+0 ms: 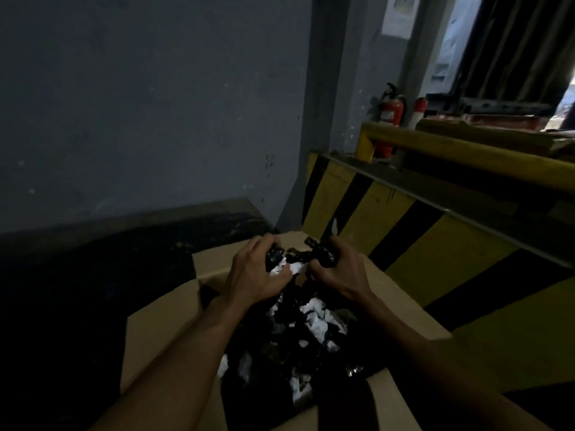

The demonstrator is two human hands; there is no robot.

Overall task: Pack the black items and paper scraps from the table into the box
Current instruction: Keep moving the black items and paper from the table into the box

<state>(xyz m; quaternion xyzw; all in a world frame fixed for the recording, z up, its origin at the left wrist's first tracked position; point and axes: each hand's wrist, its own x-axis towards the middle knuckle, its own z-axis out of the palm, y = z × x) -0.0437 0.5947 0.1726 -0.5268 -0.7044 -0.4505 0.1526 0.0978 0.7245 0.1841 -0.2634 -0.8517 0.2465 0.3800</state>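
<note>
An open cardboard box [161,331] sits below me, its flaps folded outward. Inside lies a heap of glossy black items [280,362] mixed with white paper scraps [317,321]. Above the far part of the box, my left hand [252,275] and my right hand [336,272] together clutch a bundle of black items and white paper scraps [292,262]. Both hands have their fingers curled around the bundle, which hangs over the heap in the box.
A dark table surface [93,259] runs along the grey wall on the left. A yellow-and-black striped barrier [435,244] with a yellow rail stands close on the right. Two red fire extinguishers [390,119] stand behind it.
</note>
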